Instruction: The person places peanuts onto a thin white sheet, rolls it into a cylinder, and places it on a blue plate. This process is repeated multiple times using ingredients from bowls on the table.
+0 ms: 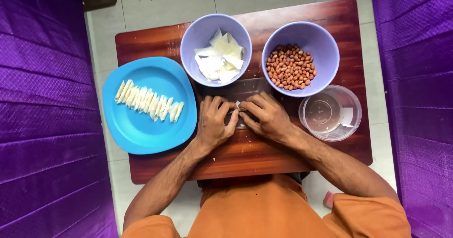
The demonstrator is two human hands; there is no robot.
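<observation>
Along the left edge of the small wooden table (pixel 292 16) sits a blue plate (pixel 137 129), overhanging the edge a little, and across its upper half runs a slanting row of pale rolled wrappers (pixel 150 101), laid side by side and touching — placed, it seems, where the left hand can drop each one without crossing anything. To the right of the plate, near the far edge, a lilac bowl (pixel 196 35) holds a loose heap of flat white wrapper pieces (pixel 219 58), within short reach of both hands. Just below it, at the middle of the table, the left hand (pixel 214 125) and right hand (pixel 269 117) meet knuckle to knuckle over a glossy flat board or sheet (pixel 247 88); the fingers of both are curled together and pinched on a small white wrapper piece (pixel 238 104), of which only a corner shows between the fingertips, so how far it is rolled I cannot tell. Farther right, a second lilac bowl (pixel 325 40) is full of red-skinned peanuts (pixel 291 67), and by the right edge stands a clear plastic container (pixel 351 101) with a little liquid in it — probably kept close for the right hand. Nothing lies between the hands and the bowls; purple fabric (pixel 42 101) walls in both sides.
</observation>
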